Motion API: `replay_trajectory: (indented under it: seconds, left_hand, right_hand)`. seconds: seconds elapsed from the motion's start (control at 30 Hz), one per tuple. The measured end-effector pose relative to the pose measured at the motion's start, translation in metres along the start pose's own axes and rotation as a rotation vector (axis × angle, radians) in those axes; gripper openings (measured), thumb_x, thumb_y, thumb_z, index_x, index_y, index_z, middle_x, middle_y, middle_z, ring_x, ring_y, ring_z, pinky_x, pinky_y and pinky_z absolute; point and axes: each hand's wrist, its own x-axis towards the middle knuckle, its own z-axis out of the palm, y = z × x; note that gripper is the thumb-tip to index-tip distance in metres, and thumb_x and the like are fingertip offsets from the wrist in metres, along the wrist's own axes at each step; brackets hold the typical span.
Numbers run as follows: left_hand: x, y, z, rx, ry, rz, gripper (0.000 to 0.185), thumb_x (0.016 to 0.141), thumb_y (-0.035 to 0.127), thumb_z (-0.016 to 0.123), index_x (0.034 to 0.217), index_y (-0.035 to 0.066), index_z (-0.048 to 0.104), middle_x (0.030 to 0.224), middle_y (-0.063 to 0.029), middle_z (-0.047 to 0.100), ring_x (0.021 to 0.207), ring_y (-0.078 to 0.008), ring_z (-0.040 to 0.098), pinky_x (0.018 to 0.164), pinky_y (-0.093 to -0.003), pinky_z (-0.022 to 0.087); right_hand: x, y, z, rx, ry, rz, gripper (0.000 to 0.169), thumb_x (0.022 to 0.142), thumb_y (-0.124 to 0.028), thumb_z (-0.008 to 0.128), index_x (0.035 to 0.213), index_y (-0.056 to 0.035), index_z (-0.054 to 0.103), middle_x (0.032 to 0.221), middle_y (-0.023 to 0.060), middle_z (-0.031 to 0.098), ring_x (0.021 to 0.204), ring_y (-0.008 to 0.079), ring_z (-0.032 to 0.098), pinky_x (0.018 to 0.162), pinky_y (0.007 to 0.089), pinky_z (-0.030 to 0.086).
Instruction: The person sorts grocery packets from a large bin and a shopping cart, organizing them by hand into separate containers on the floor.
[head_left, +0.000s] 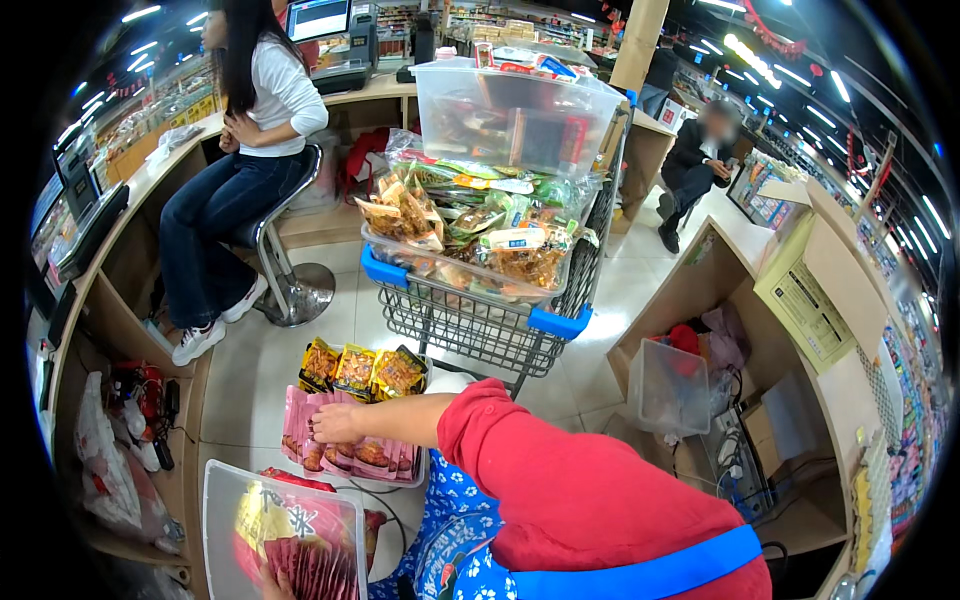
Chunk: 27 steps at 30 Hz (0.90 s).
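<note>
My right hand (335, 424) reaches down onto a row of pink snack packets (375, 455) standing in a clear plastic tub (424, 469). Its fingers curl at the packets' upper edges; whether they grip one is hidden. Behind the pink row, in the same tub, are yellow-and-black food packets (355, 370). Only some fingers of my left hand (277, 585) show at the bottom of the view, against dark red packets (313, 566) in a second translucent tub (211, 517). A large yellow-and-red packet (259, 517) lies in that tub too.
A shopping cart (480, 330) ahead carries tubs heaped with packaged food (517, 259). One person sits on a stool (300, 289) at the left counter; another sits farther back right. Shelving (675, 330) on the right holds a clear bin (670, 386). A cable (394, 517) runs over the floor.
</note>
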Motion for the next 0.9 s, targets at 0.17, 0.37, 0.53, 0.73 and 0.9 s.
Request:
replay_trajectory:
  seconds: [0.17,0.37,0.53,0.73,0.9]
  left_hand:
    - [-0.028,0.033,0.003,0.495,0.13,0.098,0.07,0.095,0.045,0.049,0.151,0.019,0.015,0.149,-0.0089,0.029,0.136,-0.0237,0.029,0.113,-0.0394,0.025]
    - [-0.003,-0.006,0.003,0.662,0.08,-0.043,0.045,0.096,0.021,0.047,0.136,0.003,0.042,0.132,-0.0268,0.048,0.121,-0.0407,0.048,0.101,-0.0437,0.039]
    - [-0.014,-0.001,0.009,0.633,0.164,-0.092,0.047,0.094,0.031,0.05,0.134,0.008,0.044,0.116,-0.0285,0.058,0.11,-0.0432,0.054,0.092,-0.0465,0.044]
    - [-0.018,0.004,0.012,0.598,0.185,-0.115,0.038,0.095,0.032,0.051,0.124,0.007,0.049,0.108,-0.0269,0.061,0.104,-0.0434,0.057,0.086,-0.0466,0.045]
    - [-0.013,0.003,0.011,0.57,0.16,-0.119,0.037,0.095,0.033,0.051,0.122,0.007,0.05,0.106,-0.0276,0.061,0.103,-0.0436,0.057,0.085,-0.0465,0.046]
  right_hand:
    - [0.016,0.015,-0.03,0.065,-0.107,-0.101,0.022,0.072,-0.028,0.067,0.092,-0.0183,0.067,0.104,-0.0007,0.062,0.11,0.0237,0.051,0.092,0.039,0.044]
    - [-0.001,0.038,0.024,0.216,0.183,-0.076,0.042,0.061,-0.041,0.078,0.09,-0.0124,0.068,0.094,0.0056,0.066,0.095,0.0244,0.06,0.087,0.0382,0.046]
    - [-0.013,0.021,-0.045,0.225,-0.082,-0.134,0.039,0.065,-0.031,0.078,0.092,-0.0084,0.063,0.099,0.0078,0.06,0.103,0.0257,0.052,0.091,0.0388,0.039]
    - [-0.016,0.035,-0.041,0.158,-0.083,-0.097,0.038,0.064,-0.019,0.076,0.099,-0.0117,0.061,0.104,0.0065,0.06,0.109,0.0307,0.05,0.099,0.0422,0.039]
    - [-0.009,0.037,-0.035,0.131,-0.159,-0.059,0.04,0.064,-0.017,0.073,0.102,-0.0134,0.062,0.1,0.006,0.064,0.106,0.0277,0.054,0.101,0.0388,0.036]
